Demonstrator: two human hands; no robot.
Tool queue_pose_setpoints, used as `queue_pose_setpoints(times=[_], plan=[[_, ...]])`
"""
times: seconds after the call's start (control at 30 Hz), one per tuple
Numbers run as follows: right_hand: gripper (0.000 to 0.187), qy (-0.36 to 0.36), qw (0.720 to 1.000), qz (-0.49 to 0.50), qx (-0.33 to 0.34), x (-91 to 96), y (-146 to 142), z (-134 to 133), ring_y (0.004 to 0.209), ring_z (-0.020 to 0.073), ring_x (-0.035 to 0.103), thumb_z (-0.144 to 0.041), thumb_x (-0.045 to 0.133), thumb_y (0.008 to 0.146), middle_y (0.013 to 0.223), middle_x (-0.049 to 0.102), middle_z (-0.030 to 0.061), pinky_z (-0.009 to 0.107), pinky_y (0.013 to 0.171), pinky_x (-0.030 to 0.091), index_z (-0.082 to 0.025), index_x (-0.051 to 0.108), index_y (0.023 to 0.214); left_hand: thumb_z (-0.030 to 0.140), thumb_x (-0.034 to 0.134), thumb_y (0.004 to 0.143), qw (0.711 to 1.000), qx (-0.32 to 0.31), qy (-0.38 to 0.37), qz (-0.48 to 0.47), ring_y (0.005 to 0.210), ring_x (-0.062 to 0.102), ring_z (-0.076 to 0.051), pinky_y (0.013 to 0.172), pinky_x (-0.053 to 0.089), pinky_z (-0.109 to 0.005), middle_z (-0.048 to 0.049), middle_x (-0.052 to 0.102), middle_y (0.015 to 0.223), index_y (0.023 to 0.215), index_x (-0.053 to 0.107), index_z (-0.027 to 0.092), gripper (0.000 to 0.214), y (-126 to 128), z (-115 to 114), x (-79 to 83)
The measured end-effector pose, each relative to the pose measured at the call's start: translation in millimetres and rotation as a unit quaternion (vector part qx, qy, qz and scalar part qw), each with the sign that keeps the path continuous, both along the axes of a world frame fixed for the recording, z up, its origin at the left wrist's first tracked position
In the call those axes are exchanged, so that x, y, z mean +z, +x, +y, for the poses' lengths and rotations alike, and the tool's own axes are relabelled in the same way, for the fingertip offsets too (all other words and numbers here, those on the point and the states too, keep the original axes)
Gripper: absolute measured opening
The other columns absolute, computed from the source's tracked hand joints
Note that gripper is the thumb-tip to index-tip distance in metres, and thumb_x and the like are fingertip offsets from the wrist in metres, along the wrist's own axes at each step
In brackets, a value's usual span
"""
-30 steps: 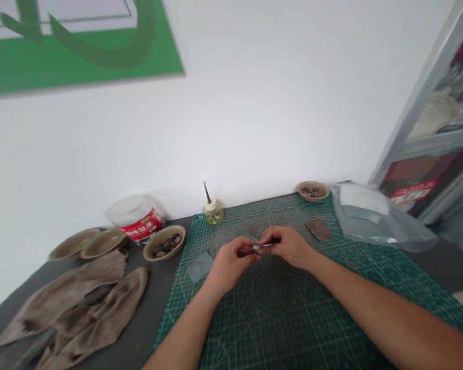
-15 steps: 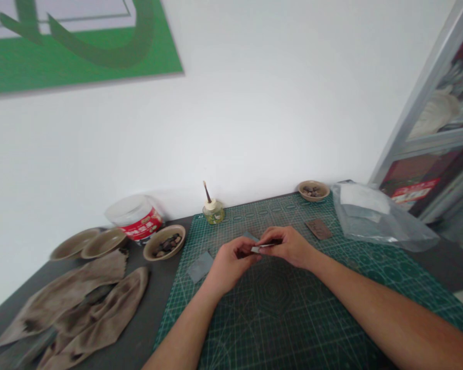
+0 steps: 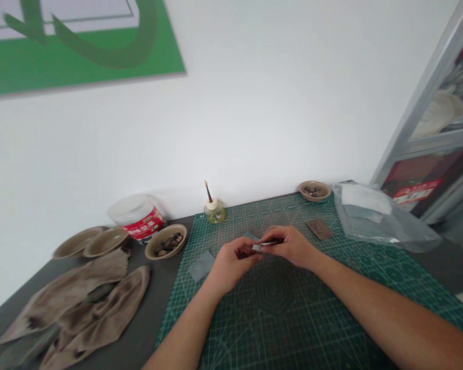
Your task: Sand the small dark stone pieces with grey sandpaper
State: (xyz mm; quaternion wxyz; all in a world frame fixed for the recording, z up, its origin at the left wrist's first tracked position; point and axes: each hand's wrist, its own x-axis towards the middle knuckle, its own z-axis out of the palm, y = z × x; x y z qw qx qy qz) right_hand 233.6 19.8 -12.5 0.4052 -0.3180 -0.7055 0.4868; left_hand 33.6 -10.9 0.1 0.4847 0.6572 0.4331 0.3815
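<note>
1. Counted on and around the green printed cutting mat: two hands, one slim pale strip, two blue-grey flat squares, one brown rectangular tile, two small tan ceramic bowls of pebbles, two shallow tan ceramic dishes, one clear plastic tub, one small glass bottle, one clear plastic bag and a heap of stained grey-brown cloths, their number hard to tell

2. The slim pale strip is held in the air above the middle of the mat, silvery at the end near the left hand and dark toward the right; its material cannot be told

3. The left hand is curled with its fingers closed around the strip's pale end, and the right hand pinches the darker part, both grasping it and nearly meeting

4. One blue-grey flat square lies on the mat just beyond the left wrist, and the other is partly hidden behind the hands

5. The brown rectangular tile lies on the mat's far right area, and one tan ceramic bowl of pebbles sits on its far edge

6. Left of the mat are the other tan ceramic bowl of dark pebbles, the two shallow tan ceramic dishes, the clear plastic tub and the stained grey-brown cloths

7. The small glass bottle, with a thin brush upright in it, stands at the mat's far edge; the clear plastic bag lies across the far right corner

8. The red label on the tub is too small and blurred to read
</note>
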Motion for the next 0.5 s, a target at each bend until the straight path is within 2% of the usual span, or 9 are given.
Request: queue_pose_setpoints(times=[0.23, 0.3, 0.43, 0.5], plan=[[0.026, -0.012, 1.000, 0.004, -0.005, 3.9, -0.1, -1.1, 0.083, 0.0187, 0.066, -0.037, 0.075, 0.073, 0.088, 0.072, 0.0043, 0.030, 0.077, 0.050, -0.020, 0.075, 0.092, 0.023, 0.070, 0.075, 1.000, 0.003, -0.005, -0.009, 0.072, 0.062, -0.014, 0.066, 0.046, -0.024, -0.0031, 0.069, 0.081, 0.090, 0.065, 0.015, 0.018, -1.6, 1.2, -4.2], [0.024, -0.002, 1.000, 0.003, -0.013, 3.8, 0.3, -1.0, 0.083, 0.0187, 0.066, -0.036, 0.075, 0.073, 0.088, 0.072, 0.0043, 0.030, 0.077, 0.049, -0.019, 0.075, 0.091, 0.024, 0.070, 0.075, 1.000, 0.007, -0.007, -0.012, 0.070, 0.061, -0.014, 0.064, 0.045, -0.023, -0.0023, 0.069, 0.078, 0.089, 0.065, 0.015, 0.017, -1.4, 1.1, -3.8], [0.026, -0.019, 1.000, 0.000, 0.016, 2.3, 1.1, -0.7, 0.081, 0.0186, 0.066, -0.036, 0.076, 0.073, 0.087, 0.072, 0.0038, 0.030, 0.075, 0.050, -0.019, 0.075, 0.093, 0.021, 0.072, 0.072, 1.000, -0.002, -0.013, -0.020, 0.070, 0.061, -0.013, 0.065, 0.045, -0.023, -0.0017, 0.069, 0.079, 0.089, 0.065, 0.016, 0.019, -0.6, 0.4, -1.3], [0.025, -0.001, 1.000, -0.005, 0.001, 1.9, 1.4, -0.5, 0.081, 0.0184, 0.066, -0.036, 0.075, 0.073, 0.087, 0.072, 0.0038, 0.029, 0.074, 0.050, -0.020, 0.075, 0.093, 0.022, 0.071, 0.073, 1.000, 0.003, -0.015, -0.017, 0.068, 0.061, -0.013, 0.063, 0.044, -0.023, -0.0011, 0.068, 0.076, 0.088, 0.065, 0.015, 0.018, -0.5, 0.3, -0.2]])
